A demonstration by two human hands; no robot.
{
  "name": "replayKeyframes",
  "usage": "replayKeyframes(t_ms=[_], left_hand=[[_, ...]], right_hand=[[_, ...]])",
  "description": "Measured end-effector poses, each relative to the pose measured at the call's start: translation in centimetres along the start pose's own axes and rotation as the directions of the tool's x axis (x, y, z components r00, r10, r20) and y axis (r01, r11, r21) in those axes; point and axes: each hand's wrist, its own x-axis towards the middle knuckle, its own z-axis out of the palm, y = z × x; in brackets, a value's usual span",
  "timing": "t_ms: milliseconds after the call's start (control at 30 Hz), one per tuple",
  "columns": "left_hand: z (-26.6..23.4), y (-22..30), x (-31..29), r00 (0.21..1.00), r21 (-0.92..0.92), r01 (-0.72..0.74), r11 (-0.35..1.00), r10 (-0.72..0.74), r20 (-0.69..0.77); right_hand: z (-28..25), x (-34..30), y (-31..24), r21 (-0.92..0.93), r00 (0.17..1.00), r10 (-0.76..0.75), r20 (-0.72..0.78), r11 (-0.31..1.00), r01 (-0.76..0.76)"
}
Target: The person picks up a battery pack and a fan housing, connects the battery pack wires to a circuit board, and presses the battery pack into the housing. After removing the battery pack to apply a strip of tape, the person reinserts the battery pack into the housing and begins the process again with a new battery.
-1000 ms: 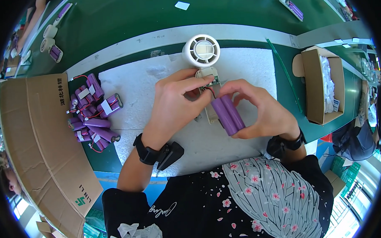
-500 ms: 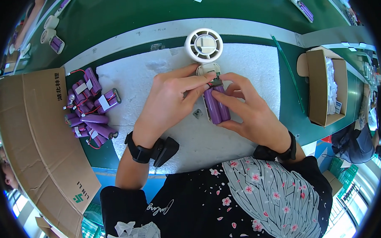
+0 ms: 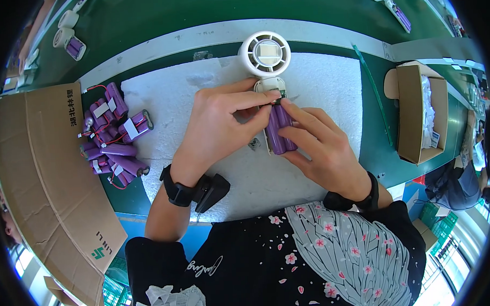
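Observation:
A white handheld fan [image 3: 266,55] lies on the foam sheet, its round grille away from me and its handle toward me. The handle is open and shows a small green circuit board [image 3: 282,91]. A purple two-cell battery pack [image 3: 277,131] sits in the handle's hollow. My left hand [image 3: 217,119] is closed at the handle's upper part, thumb and index fingertip pinched by the board. Wrapped against the pack's right side is my right hand [image 3: 325,145], its index fingertip at the pack's top end. The fingertips hide the place where pack and board meet.
Left of the white foam sheet [image 3: 167,96] lies a heap of purple battery packs [image 3: 121,150] with red wires, beside a large cardboard box [image 3: 52,197]. To the right are a green strip [image 3: 373,92] and a small open carton [image 3: 411,120]. More fans lie beyond the metal rail [image 3: 208,38].
My right index finger has moved up to the top end of the battery pack. The pack and fan have shifted slightly within the view; both hands stay on them.

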Motion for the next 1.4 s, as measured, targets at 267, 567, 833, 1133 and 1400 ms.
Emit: replayKeyframes(t_ms=[267,567,833,1133,1400], left_hand=[[-0.1,-0.3,0.1,0.998,-0.079,0.057,0.995,-0.056,0.022],[-0.7,-0.7,0.3,0.993,-0.150,0.076,0.986,-0.061,0.104],[-0.9,-1.1,0.2,0.977,-0.160,0.140,0.977,-0.110,0.183],[-0.9,-1.2,0.2,0.981,-0.177,0.116,0.977,-0.085,0.174],[-1.0,-1.1,0.2,0.973,-0.142,0.133,0.981,-0.102,0.206]], right_hand=[[0.1,0.0,0.2,-0.031,1.000,-0.010,0.019,0.999,0.011],[0.2,0.5,0.4,0.045,1.000,0.009,-0.017,0.999,-0.009],[0.0,0.3,0.9,-0.007,1.000,-0.026,0.012,1.000,0.026],[0.2,0.5,0.8,0.036,1.000,0.000,-0.006,0.999,0.000],[0.5,0.8,0.5,0.035,0.995,0.097,0.014,0.995,-0.097]])
